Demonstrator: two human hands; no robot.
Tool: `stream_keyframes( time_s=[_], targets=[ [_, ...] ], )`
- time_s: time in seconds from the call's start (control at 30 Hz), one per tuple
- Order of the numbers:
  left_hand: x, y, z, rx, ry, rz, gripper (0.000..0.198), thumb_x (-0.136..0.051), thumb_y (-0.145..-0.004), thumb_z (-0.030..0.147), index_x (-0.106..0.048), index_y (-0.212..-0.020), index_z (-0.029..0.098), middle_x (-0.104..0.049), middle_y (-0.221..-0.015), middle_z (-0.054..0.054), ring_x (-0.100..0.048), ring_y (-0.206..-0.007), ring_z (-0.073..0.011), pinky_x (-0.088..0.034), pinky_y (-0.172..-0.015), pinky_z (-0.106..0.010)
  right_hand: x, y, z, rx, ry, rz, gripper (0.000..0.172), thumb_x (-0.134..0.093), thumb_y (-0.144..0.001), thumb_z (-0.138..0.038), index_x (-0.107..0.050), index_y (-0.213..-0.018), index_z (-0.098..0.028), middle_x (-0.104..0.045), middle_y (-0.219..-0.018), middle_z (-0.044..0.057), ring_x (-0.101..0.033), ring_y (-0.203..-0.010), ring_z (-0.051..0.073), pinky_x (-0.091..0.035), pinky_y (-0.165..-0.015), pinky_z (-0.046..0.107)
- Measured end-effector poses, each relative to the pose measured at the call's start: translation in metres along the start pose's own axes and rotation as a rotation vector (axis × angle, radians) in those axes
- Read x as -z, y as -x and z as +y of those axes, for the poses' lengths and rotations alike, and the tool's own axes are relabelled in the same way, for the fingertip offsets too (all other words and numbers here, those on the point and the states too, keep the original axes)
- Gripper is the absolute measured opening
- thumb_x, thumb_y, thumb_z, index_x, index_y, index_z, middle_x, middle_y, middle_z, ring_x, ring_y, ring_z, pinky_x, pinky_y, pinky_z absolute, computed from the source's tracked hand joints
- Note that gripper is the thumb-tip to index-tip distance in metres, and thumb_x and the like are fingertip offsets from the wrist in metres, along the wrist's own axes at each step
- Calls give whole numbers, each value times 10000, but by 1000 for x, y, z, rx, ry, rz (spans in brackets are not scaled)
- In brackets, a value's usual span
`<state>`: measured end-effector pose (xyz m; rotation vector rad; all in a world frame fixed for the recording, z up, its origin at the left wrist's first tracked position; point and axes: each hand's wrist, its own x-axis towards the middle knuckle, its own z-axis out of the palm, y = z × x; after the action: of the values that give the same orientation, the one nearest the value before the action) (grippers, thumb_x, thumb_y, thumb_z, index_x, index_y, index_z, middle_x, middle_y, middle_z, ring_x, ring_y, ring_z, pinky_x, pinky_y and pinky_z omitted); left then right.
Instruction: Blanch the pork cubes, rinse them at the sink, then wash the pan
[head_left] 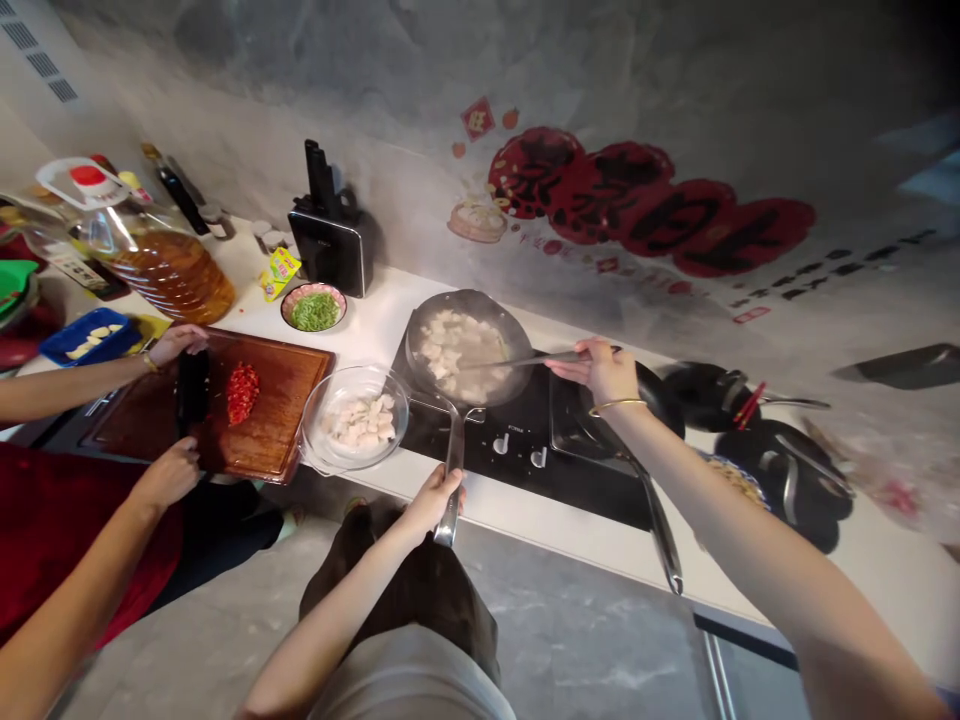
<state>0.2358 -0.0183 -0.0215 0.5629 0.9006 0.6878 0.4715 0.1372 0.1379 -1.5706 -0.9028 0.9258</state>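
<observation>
A dark wok (495,325) with pale food pieces (450,350) stands on the black stove (525,440). My left hand (433,500) is closed round the wok's metal handle (452,470) near the counter edge. My right hand (600,368) grips a long metal utensil (525,360) that reaches left into the wok. Steam rises over it.
A glass bowl (352,420) of pale pieces sits left of the wok. Another person's two hands (169,345) hold a dark knife (192,385) on a wooden board (285,400) with chopped red chilli (242,392). Oil bottle (169,265), knife block (330,235) and more pans (780,470) line the counter.
</observation>
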Motion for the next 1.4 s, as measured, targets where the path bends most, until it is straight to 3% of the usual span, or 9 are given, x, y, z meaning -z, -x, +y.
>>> stream_keyframes(
  time_s=[0.13,0.33,0.47,0.73,0.87,1.0,1.13,1.27,1.4],
  targets=[
    [0,-2,-1,-10,6,-2,493,-586,-771,629,-500,-944,176,-548,-607,48,-515,-482,-79,-413,-538,-232,5,0,-19,75,22,15,271,-506,-917,-345,-515,-724,-155,-470,-543,-46,-700,-550,191,-621,-627,334],
    [0,-1,2,-4,5,-13,517,-604,-737,647,-495,-924,177,-548,-605,50,-511,-485,-80,-407,-539,-235,8,7,-45,-15,7,130,240,-360,-942,-120,-487,-738,-124,-539,-510,-1,-696,-524,190,-598,-556,275],
    [0,-1,2,-8,20,-13,536,-608,-722,657,-498,-931,176,-548,-611,48,-511,-492,-83,-400,-540,-237,10,11,-54,-68,1,149,265,-336,-959,-144,-479,-736,-124,-594,-514,62,-703,-540,202,-582,-516,242],
    [-5,0,5,-12,31,-10,547,-609,-702,673,-492,-900,176,-546,-586,49,-500,-486,-84,-387,-531,-234,12,14,-59,23,-23,168,257,-390,-943,-144,-510,-717,-123,-492,-515,-25,-704,-544,199,-614,-611,294],
    [-7,-2,4,-7,45,6,500,-609,-725,646,-471,-871,188,-542,-582,53,-499,-484,-81,-380,-527,-228,13,21,-66,112,-18,153,257,-544,-889,-257,-526,-664,-133,-473,-535,-23,-724,-629,251,-620,-668,323],
    [-8,-8,-1,-21,97,11,471,-601,-746,624,-460,-867,191,-528,-585,59,-486,-479,-76,-373,-530,-226,-2,33,-74,211,-14,52,343,-733,-722,-400,-534,-602,-147,-514,-624,1,-720,-638,290,-628,-666,371],
    [-7,-10,-1,-10,114,16,470,-603,-741,622,-452,-856,192,-523,-576,59,-486,-478,-82,-359,-519,-228,-38,53,-67,209,9,-107,425,-791,-630,-507,-549,-619,-157,-530,-672,-7,-715,-611,288,-639,-650,416],
    [-7,-10,3,-8,91,27,422,-582,-775,587,-431,-837,198,-530,-561,57,-486,-468,-88,-352,-513,-233,-76,82,-36,189,62,-314,362,-655,-787,-534,-578,-748,-182,-609,-773,19,-725,-661,275,-647,-662,427],
    [-7,-10,4,-15,79,18,408,-575,-787,577,-415,-821,203,-534,-568,54,-483,-463,-87,-352,-518,-237,-92,108,4,528,309,-619,223,-420,-963,-371,-597,-937,-236,-708,-889,72,-729,-823,252,-642,-742,395]
  ],
)
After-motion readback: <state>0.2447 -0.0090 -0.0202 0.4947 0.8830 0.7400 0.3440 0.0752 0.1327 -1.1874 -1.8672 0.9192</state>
